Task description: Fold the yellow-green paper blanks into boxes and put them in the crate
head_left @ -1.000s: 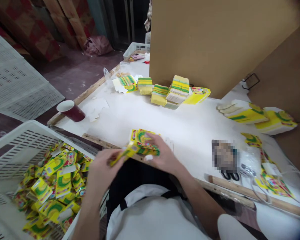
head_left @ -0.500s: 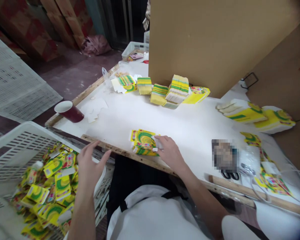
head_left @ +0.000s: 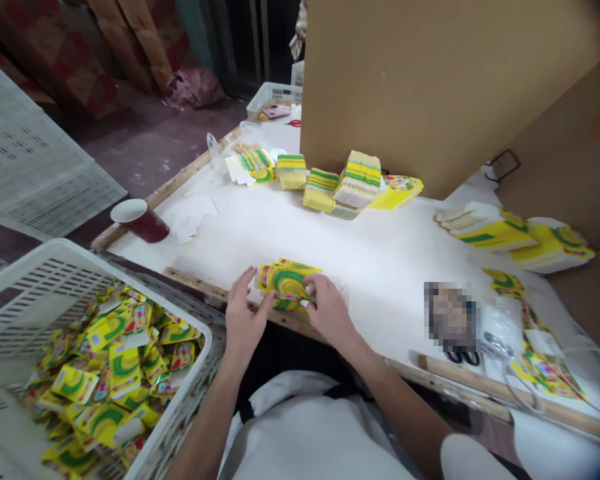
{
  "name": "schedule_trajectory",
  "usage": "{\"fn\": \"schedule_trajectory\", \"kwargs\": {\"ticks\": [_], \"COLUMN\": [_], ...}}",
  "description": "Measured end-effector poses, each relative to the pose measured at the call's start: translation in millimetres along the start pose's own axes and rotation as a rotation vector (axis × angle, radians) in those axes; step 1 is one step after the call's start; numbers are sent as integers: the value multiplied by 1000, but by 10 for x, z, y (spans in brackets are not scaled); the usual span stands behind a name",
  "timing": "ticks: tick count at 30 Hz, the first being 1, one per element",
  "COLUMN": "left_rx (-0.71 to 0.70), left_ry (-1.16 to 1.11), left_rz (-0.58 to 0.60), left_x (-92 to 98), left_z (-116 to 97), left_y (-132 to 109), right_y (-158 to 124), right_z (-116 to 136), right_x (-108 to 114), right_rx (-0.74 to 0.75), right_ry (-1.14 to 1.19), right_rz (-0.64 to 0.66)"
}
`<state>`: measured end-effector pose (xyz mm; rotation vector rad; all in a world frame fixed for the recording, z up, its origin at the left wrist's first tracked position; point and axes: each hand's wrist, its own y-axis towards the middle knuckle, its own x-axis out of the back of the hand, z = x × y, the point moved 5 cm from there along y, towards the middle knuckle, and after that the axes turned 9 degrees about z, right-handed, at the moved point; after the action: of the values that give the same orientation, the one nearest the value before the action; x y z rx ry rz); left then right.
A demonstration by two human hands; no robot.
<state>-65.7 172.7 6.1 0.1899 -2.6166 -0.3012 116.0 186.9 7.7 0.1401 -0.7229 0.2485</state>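
On the near edge of the white table lies a small stack of flat yellow-and-green printed cartons. My right hand grips the right end of the top carton, thumb below and fingers curled over the end. At the stack's left end is my left hand, its thumb and fingers apart and nothing held; whether its thumb tip touches the carton is hard to tell. To the left, a white plastic basket holds many small yellow cartons in a loose heap.
Bundles of flat cartons stand along a tall cardboard sheet. More carton stacks lie at right. A maroon cup stands at the left edge. Black scissor handles and a wooden stick lie front right.
My left hand has moved right, from above the basket to the left end of the carton stack. My right hand stays at the right end, its fingers more curled.
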Motion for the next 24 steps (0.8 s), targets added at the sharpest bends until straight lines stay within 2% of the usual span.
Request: {"fn": "schedule_trajectory", "kwargs": {"ticks": [2,3,5,7,10,13,17,22,24], "left_rx": [23,38,73,129,203,217,239,169,170], "left_ry": [-137,-239,-489,-757,-1062,-1236,-1257,-955,-835], "left_rz": [-110,-130,-118,-68,-40,-129,-183,-112,-169], "left_x": [60,60,9,-79,-155,-121,-94,-82,-66], "left_z": [-67,-106,-195,-297,-444,-508,-451,-309,-208], "left_y": [-56,-77,-101,-99,-50,17,26,-44,-78], "right_y": [4,4,-7,-44,-151,-251,-240,-74,-39], "right_z": [-29,-16,75,243,513,703,711,448,404], "right_x": [18,24,20,-16,-98,-146,-166,-21,39], "right_rx": [-45,-49,-13,59,150,227,227,131,138], "right_ry": [167,262,465,604,674,659,534,560,540], "right_rz": [-8,-4,33,123,249,282,262,76,38]}}
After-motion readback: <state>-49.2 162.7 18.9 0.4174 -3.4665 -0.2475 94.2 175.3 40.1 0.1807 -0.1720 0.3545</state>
